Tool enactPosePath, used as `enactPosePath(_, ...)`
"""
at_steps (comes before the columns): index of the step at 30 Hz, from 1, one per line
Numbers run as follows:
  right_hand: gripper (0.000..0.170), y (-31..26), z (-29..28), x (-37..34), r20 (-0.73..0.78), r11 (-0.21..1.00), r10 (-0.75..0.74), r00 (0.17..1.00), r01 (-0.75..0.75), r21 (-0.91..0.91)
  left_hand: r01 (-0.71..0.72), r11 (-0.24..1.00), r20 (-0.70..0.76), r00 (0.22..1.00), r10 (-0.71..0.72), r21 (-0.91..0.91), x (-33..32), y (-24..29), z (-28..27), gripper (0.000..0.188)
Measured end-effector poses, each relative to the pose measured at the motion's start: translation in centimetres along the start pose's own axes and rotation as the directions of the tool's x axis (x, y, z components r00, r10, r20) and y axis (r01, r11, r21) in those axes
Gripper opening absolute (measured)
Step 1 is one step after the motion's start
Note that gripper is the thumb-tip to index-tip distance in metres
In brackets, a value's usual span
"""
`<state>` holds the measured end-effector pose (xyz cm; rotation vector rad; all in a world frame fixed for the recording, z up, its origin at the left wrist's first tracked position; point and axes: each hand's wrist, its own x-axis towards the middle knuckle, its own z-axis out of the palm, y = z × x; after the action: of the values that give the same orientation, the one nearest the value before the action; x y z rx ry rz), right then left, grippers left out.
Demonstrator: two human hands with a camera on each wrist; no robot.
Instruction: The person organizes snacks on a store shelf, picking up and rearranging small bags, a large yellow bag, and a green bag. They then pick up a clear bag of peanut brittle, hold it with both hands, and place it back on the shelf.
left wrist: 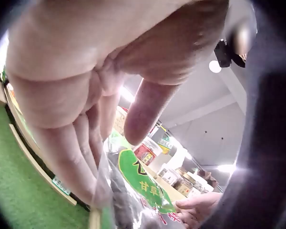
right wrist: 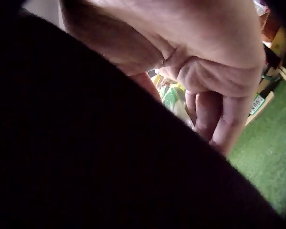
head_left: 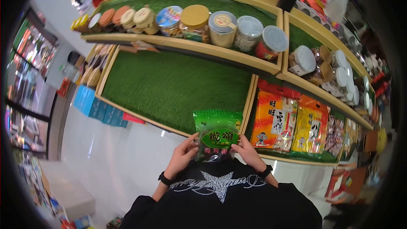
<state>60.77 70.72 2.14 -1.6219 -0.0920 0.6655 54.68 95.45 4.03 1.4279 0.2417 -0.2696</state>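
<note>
Green bag (head_left: 218,135), I see, lies between the left hand (head_left: 183,156) and the right hand (head_left: 249,153), which grip its opposite sides; neither looks nearer, long axis unclear.

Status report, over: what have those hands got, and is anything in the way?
Left hand and right hand gripping bag at its sides. Bag in front of tray's near edge. No obstruction seen, over.

Green printed bag (head_left: 218,135), upright, between fingers (head_left: 240,146).
</note>
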Motion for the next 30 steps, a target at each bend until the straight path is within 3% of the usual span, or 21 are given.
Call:
enactPosePath(3, 0.039, -0.3, 1.3, -0.4, -0.082, 0.994, 0.086, 0.993, -0.080, 0.075, 0.045, 0.998, 0.137, 0.989, -0.050, 0.038, 2.1, 0.3, -1.3, 0.051)
enactPosePath(5, 0.041, -1.1, 2.4, -0.1, -0.103, 0.951, 0.051, 0.993, -0.016, 0.309, 0.135, 0.990, 0.220, 0.965, -0.143, 0.052, 3.9, 1.1, -2.0, 0.053)
enactPosePath(6, 0.040, -1.2, 2.6, 0.0, -0.102, 0.948, 0.100, 0.990, -0.063, 0.311, 0.160, 0.986, 0.249, 0.954, -0.168, 0.051, 5.1, 0.7, -2.5, 0.053)
enactPosePath(11, 0.040, 3.2, 2.4, 3.9, -0.202, 0.940, 0.245, 0.948, -0.180, 0.291, 0.315, 0.947, 0.345, 0.897, -0.276, -0.062, 10.7, -3.8, -3.7, 0.059)
enactPosePath(13, 0.041, 6.6, 2.0, 6.1, -0.247, 0.891, 0.214, 0.945, -0.085, 0.446, 0.392, 0.919, 0.387, 0.854, -0.347, -0.039, 14.0, -7.8, -4.0, 0.060)
enactPosePath(15, 0.039, 9.3, 0.7, 8.6, -0.124, 0.796, 0.342, 0.932, -0.217, 0.566, 0.459, 0.888, 0.417, 0.811, -0.410, -0.019, 16.6, -10.2, -3.7, 0.061)
enactPosePath(17, 0.033, 10.8, -0.7, 11.1, -0.033, 0.789, 0.317, 0.948, -0.245, 0.563, 0.598, 0.776, 0.441, 0.763, -0.473, -0.202, 19.1, -11.4, -1.9, 0.063)
enactPosePath(20, 0.036, 14.7, -2.3, 14.2, -0.081, 0.863, 0.334, 0.939, -0.270, 0.428, 0.553, 0.831, 0.378, 0.782, -0.495, -0.057, 22.5, -14.6, -0.4, 0.068)
enactPosePath(21, 0.037, 15.1, -2.7, 14.8, -0.178, 0.875, 0.327, 0.928, -0.226, 0.428, 0.558, 0.828, 0.383, 0.778, -0.498, -0.055, 23.1, -14.9, -0.2, 0.068)
enactPosePath(23, 0.038, 15.9, -2.5, 15.5, -0.276, 0.889, 0.317, 0.907, -0.183, 0.420, 0.350, 0.932, 0.401, 0.871, -0.285, -0.096, 23.9, -15.4, 0.1, 0.076)
enactPosePath(24, 0.041, 17.7, -2.2, 15.9, -0.511, 0.982, 0.187, 0.839, -0.164, 0.091, 0.361, 0.932, 0.358, 0.869, -0.343, 0.018, 23.6, -13.7, 0.5, 0.084)
enactPosePath(25, 0.045, 16.0, -1.4, 16.1, -0.672, 0.948, -0.014, 0.740, -0.204, -0.245, 0.363, 0.932, 0.363, 0.866, -0.343, 0.015, 23.6, -13.7, 0.5, 0.084)
enactPosePath(26, 0.052, 14.3, -1.1, 14.9, -0.594, 0.933, 0.108, 0.797, -0.288, -0.216, 0.452, 0.887, 0.339, 0.823, -0.457, 0.097, 23.4, -13.7, 0.3, 0.086)
enactPosePath(27, 0.052, 14.5, -0.5, 14.5, -0.602, 0.933, 0.112, 0.791, -0.292, -0.210, 0.533, 0.827, 0.305, 0.769, -0.562, 0.181, 23.2, -13.7, -0.1, 0.088)
enactPosePath(29, 0.052, 15.9, 0.7, 13.2, -0.519, 0.801, 0.348, 0.781, -0.535, -0.268, 0.509, 0.838, 0.358, 0.758, -0.545, 0.198, 22.2, -14.7, -1.2, 0.088)
enactPosePath(30, 0.052, 17.1, 1.2, 12.4, -0.478, 0.829, 0.363, 0.799, -0.512, -0.225, 0.489, 0.839, 0.333, 0.770, -0.544, 0.240, 21.8, -16.7, -1.9, 0.087)
